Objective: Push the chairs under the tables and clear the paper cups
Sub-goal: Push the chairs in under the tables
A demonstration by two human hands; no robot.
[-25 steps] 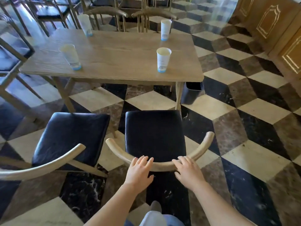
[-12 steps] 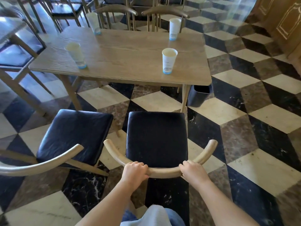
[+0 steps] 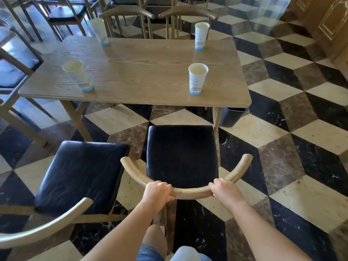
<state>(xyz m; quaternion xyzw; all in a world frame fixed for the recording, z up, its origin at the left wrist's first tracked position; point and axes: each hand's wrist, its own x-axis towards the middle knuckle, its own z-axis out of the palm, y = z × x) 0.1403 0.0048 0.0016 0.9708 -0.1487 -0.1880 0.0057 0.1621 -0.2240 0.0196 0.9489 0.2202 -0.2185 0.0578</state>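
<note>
My left hand (image 3: pixel 157 193) and right hand (image 3: pixel 224 192) are both wrapped tight around the curved back rail of the chair (image 3: pixel 181 155) in front of me. Its dark seat points at the tabletop (image 3: pixel 143 72) but sits clear of it, with bare floor (image 3: pixel 282 147) between. A second chair (image 3: pixel 81 176) stands just to the left, angled, its seat corner near my chair's armrest. A table leg (image 3: pixel 216 115) stands close ahead of the seat's right front corner, and a dark bin (image 3: pixel 232 116) sits just beyond that leg. Four paper cups stand upright on the wood: near right (image 3: pixel 197 79), near left (image 3: pixel 78 75), far right (image 3: pixel 201 35), far left (image 3: pixel 99 32). More chairs line the far side. The floor is marble in a black, cream and brown cube pattern; wood panelling (image 3: pixel 329 21) rises on the right.
</note>
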